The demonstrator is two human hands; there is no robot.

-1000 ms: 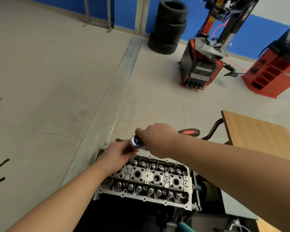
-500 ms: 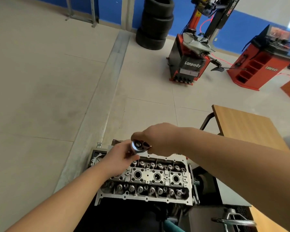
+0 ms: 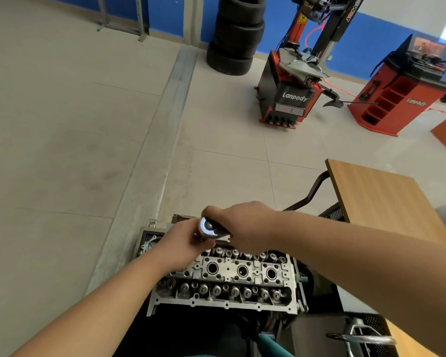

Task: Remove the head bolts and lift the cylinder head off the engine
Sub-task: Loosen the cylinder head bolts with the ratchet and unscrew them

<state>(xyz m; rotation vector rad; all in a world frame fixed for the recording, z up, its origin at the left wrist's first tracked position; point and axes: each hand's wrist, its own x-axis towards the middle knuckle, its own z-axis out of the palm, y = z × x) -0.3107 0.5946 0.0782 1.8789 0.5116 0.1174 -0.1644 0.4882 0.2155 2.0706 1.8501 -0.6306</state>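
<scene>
Right hand [image 3: 245, 225] gripping ratchet wrench [image 3: 208, 227] at frame center; left hand [image 3: 188, 243] fingers curled beneath its head, over cylinder head [image 3: 227, 279].

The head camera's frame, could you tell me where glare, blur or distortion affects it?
Head view: bright glare on the chrome ratchet head between the left hand and right hand; wide-angle bending curves the floor channel and leans the tyre stack; the cylinder head is fairly sharp; washed-out light at the upper right.
</scene>
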